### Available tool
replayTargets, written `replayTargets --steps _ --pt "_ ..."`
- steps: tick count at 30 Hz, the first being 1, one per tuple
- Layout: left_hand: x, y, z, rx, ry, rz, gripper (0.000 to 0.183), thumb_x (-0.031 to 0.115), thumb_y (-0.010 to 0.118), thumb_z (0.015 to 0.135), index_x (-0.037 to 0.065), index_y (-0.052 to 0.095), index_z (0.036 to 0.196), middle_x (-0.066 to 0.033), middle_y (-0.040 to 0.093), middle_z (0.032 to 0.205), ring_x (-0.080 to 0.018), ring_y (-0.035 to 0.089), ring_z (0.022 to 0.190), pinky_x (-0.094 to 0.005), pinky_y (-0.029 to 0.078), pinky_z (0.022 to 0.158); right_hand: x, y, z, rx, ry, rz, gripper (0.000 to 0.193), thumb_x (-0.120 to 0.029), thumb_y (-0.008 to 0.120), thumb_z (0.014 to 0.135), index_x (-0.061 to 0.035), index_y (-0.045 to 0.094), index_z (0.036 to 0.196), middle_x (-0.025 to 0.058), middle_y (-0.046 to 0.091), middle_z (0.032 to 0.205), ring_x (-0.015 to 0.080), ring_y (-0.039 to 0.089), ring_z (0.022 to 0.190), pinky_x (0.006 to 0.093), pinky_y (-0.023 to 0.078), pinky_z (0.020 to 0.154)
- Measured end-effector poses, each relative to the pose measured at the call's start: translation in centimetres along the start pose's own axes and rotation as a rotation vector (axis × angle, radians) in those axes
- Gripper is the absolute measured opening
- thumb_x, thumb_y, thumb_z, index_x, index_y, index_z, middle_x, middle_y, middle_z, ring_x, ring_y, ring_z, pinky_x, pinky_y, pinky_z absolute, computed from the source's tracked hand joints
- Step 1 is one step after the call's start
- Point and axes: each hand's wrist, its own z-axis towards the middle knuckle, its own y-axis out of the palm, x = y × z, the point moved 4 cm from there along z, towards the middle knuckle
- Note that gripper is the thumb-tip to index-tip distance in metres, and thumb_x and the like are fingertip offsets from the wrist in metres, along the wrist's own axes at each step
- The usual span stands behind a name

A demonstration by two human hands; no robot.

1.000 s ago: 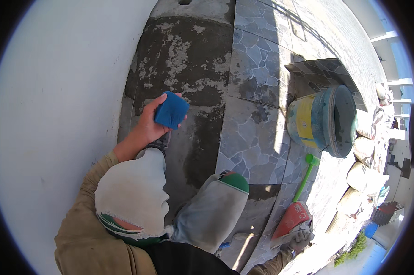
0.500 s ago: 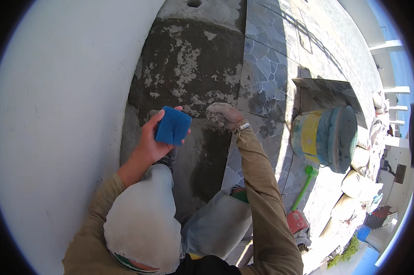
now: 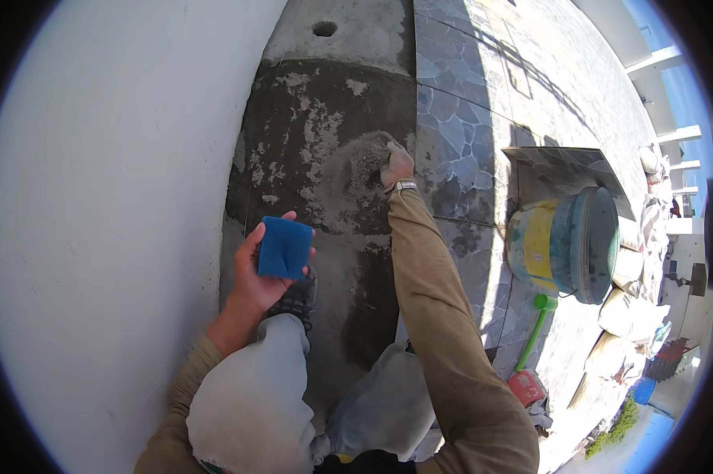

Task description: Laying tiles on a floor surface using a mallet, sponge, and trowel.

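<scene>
Out in front of my left knee, my left hand (image 3: 258,272) grips a square blue sponge (image 3: 285,247), its fingers wrapped under and around the edges. My right hand (image 3: 399,167), dusty grey, reaches forward over a strip of dark damp mortar (image 3: 281,103). A blurred spray of grey powder (image 3: 363,162) spreads from it to the left across the mortar. Spray and motion hide how its fingers are set. Pale patches of dry powder (image 3: 313,130) lie on the damp surface beyond my hands.
A white wall (image 3: 127,158) borders the strip on the left; stone-pattern tiles (image 3: 455,118) border it on the right. There stand a blue-green bucket (image 3: 562,241), a leaning tile (image 3: 566,162) and a green-handled tool (image 3: 534,332). Sacks (image 3: 633,308) line the far right.
My right hand has swung forward, and the grey powder it held now sprays over the mortar. My left hand still holds the sponge, slightly lower in view.
</scene>
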Motion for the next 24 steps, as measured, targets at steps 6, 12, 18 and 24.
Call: replayTargets --steps 6,12,18,24 --pt "1.4 -0.8 -0.1 0.029 0.033 -0.026 0.061 0.051 0.051 0.098 0.016 0.045 0.148 -0.0203 0.058 0.133 -0.0317 0.064 0.106 -0.0429 0.057 0.077 1.2 -0.2 0.1 -0.145 0.295 -0.108 0.021 -0.012 0.06 0.095 0.0045 0.067 0.107 0.013 0.07 0.093 0.0201 0.065 0.071 0.0355 0.055 0.059" --pt "2.8 -0.7 0.3 0.037 0.074 -0.007 0.061 0.051 0.052 0.098 0.016 0.045 0.147 -0.0206 0.057 0.134 -0.0326 0.064 0.105 -0.0433 0.058 0.076 -0.7 5.9 4.5 -0.07 0.099 -0.159 0.02 -0.006 0.053 0.097 0.001 0.065 0.111 0.0063 0.063 0.083 0.019 0.061 0.072 0.0358 0.054 0.062" --pt "4.3 -0.8 -0.2 0.036 0.123 -0.05 0.06 0.05 0.053 0.098 0.015 0.047 0.146 -0.0201 0.06 0.131 -0.0324 0.065 0.105 -0.0445 0.058 0.075 0.7 5.2 5.5 0.055 0.232 -0.165 0.019 -0.008 0.051 0.098 -0.003 0.064 0.109 0.0115 0.064 0.106 0.0244 0.066 0.083 0.0404 0.056 0.073" --pt "4.1 -0.8 -0.1 0.038 0.087 -0.041 0.06 0.05 0.052 0.098 0.015 0.046 0.146 -0.0205 0.06 0.131 -0.0327 0.065 0.104 -0.0449 0.058 0.075 1.8 11.3 8.5 -0.38 0.111 -0.178 0.02 -0.006 0.051 0.097 0.0014 0.063 0.111 0.0144 0.064 0.109 0.0274 0.067 0.085 0.0418 0.057 0.074"
